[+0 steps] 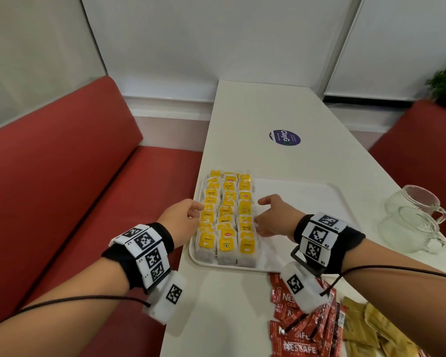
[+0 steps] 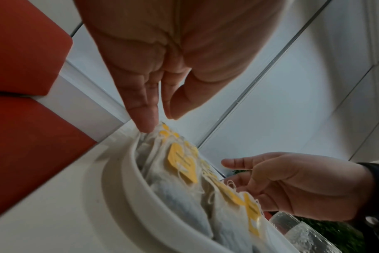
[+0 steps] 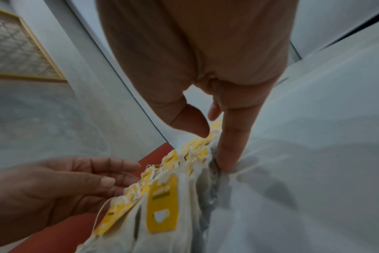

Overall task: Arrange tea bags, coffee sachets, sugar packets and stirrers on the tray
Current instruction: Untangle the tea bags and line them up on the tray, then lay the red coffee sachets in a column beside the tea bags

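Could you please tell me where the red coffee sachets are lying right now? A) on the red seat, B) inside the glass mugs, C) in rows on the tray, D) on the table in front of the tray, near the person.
D: the coffee sachets lie in a loose pile on the table in front of the tray, which holds only tea bags.

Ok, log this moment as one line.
tea bags in three rows on tray | left hand, right hand flank rows | coffee sachets off tray

Cafe/diner booth: red bench seats (image 1: 62, 176) w/ long white table (image 1: 255, 112).
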Demonstrator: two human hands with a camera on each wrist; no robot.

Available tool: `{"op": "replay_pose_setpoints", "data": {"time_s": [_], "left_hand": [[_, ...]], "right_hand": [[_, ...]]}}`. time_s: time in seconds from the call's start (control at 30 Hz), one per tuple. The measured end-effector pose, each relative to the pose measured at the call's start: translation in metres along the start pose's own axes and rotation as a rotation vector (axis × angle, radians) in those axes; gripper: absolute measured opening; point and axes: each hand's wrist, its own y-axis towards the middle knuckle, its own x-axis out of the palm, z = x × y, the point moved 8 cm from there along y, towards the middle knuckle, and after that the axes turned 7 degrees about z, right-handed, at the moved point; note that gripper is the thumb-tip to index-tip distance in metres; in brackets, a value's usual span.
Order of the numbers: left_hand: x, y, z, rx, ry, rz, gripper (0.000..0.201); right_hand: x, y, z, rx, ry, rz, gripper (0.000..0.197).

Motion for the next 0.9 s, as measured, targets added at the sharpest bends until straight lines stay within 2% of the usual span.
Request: {"op": "replay_pose_setpoints", "data": {"time_s": [0.1,0.23,0.3,0.43,0.47,0.53,0.63,0.8,0.9], "left_hand": [[-0.002,0.000,0.002,0.019,0.014,0.013,0.024],[-0.005,-0.017,0.026,0.135,0.088,0.045,0.020],[0.005,-0.037,0.051,0.219,0.108,-0.026,0.019],[0.054,-0.096,0.101,0.415,0.204,-0.293,0.016],[0.069,-0.112,0.111,0.470,0.239,-0.356,0.021],[0.098,-0.141,0.124,0.545,0.323,-0.457,0.044],[0.134,-0.168,0.130,0.597,0.475,-0.524,0.070],[0.160,-0.186,0.130,0.630,0.649,-0.444,0.092],[0.166,-0.187,0.126,0.619,0.744,-0.384,0.114]], "right_hand": [[-0.014,-0.006,-0.004,-0.063,0.003,0.031,0.043],[-0.042,-0.032,-0.010,-0.179,-0.085,-0.004,0.024],[-0.056,-0.049,-0.008,-0.213,-0.082,-0.028,0.019],[-0.081,-0.079,0.002,-0.273,-0.069,0.008,0.015],[-0.084,-0.084,0.006,-0.283,-0.075,0.011,0.015],[-0.086,-0.092,0.017,-0.294,-0.089,0.007,0.015],[-0.091,-0.099,0.032,-0.305,-0.098,0.009,0.015],[-0.098,-0.110,0.046,-0.346,-0.083,0.000,0.014],[-0.100,-0.115,0.048,-0.372,-0.078,-0.015,0.014]]}}
